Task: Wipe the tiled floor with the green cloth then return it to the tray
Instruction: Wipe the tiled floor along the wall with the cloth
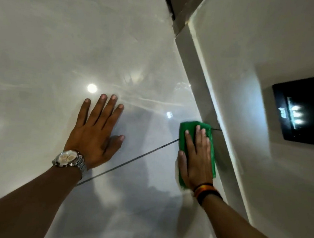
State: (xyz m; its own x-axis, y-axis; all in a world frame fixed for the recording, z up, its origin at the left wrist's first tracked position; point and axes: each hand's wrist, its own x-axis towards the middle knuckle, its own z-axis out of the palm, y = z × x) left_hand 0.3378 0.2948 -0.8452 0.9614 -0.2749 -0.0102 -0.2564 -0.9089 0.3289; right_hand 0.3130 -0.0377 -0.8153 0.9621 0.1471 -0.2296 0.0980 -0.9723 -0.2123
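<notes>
A folded green cloth (185, 132) lies flat on the glossy white tiled floor (67, 59), close to the grey skirting at the foot of the wall. My right hand (196, 157) presses flat on top of the cloth, fingers stretched forward, covering most of it. My left hand (97, 133) rests flat on the bare tile to the left, fingers spread, holding nothing; a silver watch is on its wrist. A dark grout line (130, 161) runs between the two hands. No tray is in view.
A white wall (261, 52) with a grey skirting strip (195, 69) borders the floor on the right. A black glossy panel (303, 109) is set in the wall at the far right. A dark gap shows at the top where the wall ends.
</notes>
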